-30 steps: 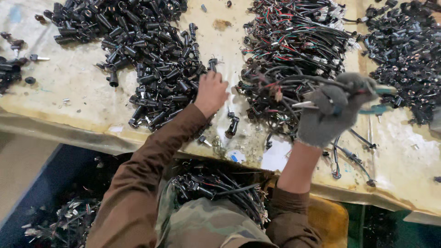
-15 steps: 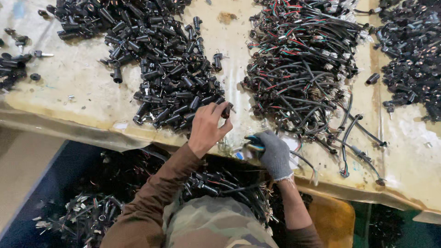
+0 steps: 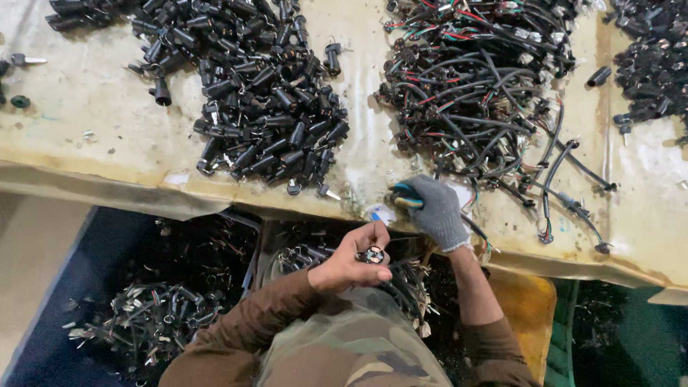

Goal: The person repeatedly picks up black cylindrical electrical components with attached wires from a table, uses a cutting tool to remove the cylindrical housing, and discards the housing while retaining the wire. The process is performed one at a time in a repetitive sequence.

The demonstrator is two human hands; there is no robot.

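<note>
Head view, looking down over a worn table [image 3: 93,143]. Left hand [image 3: 355,261] bare, below the table edge, fingers curled round a small black part [image 3: 373,254] with metal contacts. Right hand [image 3: 433,211] in a grey glove, at the table edge, closed on a tool [image 3: 405,197] with teal and orange grips. Just beyond the glove, a tangle of black wires [image 3: 476,93] with red and green strands. To the left, a heap of black cylinders [image 3: 261,107]. Under the table, a bin [image 3: 154,315] of wired parts. Brown sleeves, camouflage clothing below.
</note>
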